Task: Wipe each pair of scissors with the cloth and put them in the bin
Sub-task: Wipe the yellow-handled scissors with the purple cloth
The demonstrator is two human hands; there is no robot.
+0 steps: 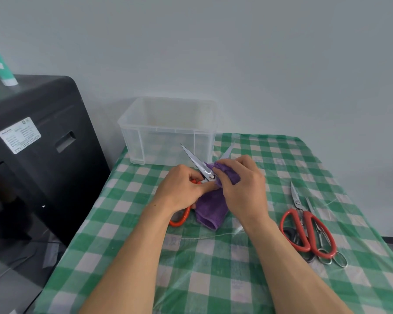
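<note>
Scissors (196, 160) with orange-red handles and open steel blades are gripped by the left hand (179, 189) above the green checked table (213, 268). The right hand (241, 186) pinches the purple cloth (210, 209) round one blade. The clear plastic bin (168, 141) stands just behind, at the far left corner. A heap of other scissors (309, 230) lies near the right edge.

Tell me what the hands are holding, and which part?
The left hand grips the open orange-handled scissors by the handles. The right hand pinches the purple cloth by its bunched top, against the scissors near the pivot.
</note>
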